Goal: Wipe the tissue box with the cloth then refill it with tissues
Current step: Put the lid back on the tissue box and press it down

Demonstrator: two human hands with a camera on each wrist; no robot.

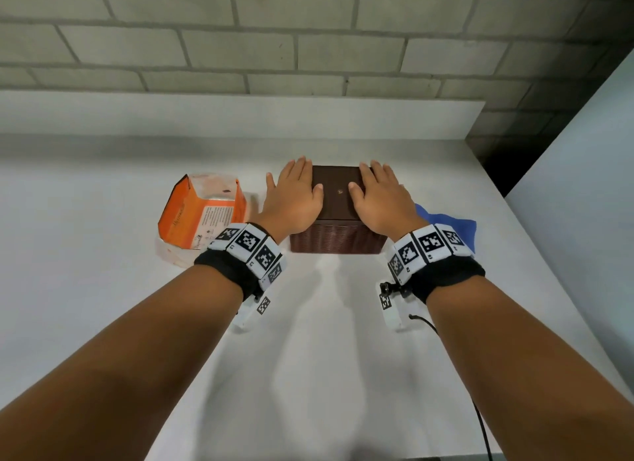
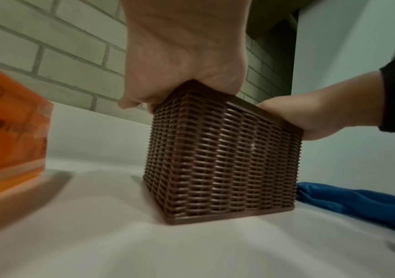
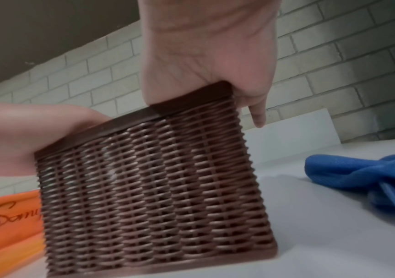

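A brown woven tissue box (image 1: 338, 217) with a flat brown lid stands on the white counter (image 1: 326, 340). My left hand (image 1: 295, 193) lies flat on the lid's left part and my right hand (image 1: 380, 193) on its right part, thumbs pointing inward. In the left wrist view the left hand (image 2: 184, 56) presses down on the box (image 2: 222, 161). From the right wrist, the right hand (image 3: 210, 52) covers the lid, its little finger hanging past the box (image 3: 156, 197). A crumpled blue cloth (image 1: 446, 224) lies just right of the box. An opened orange tissue pack (image 1: 202, 217) lies at the left.
A grey brick wall (image 1: 308, 42) runs behind the counter, with a low white ledge (image 1: 240, 114) at its foot. A white panel (image 1: 583, 169) stands beyond the counter's right edge. A thin black cable (image 1: 480, 423) trails from my right wrist.
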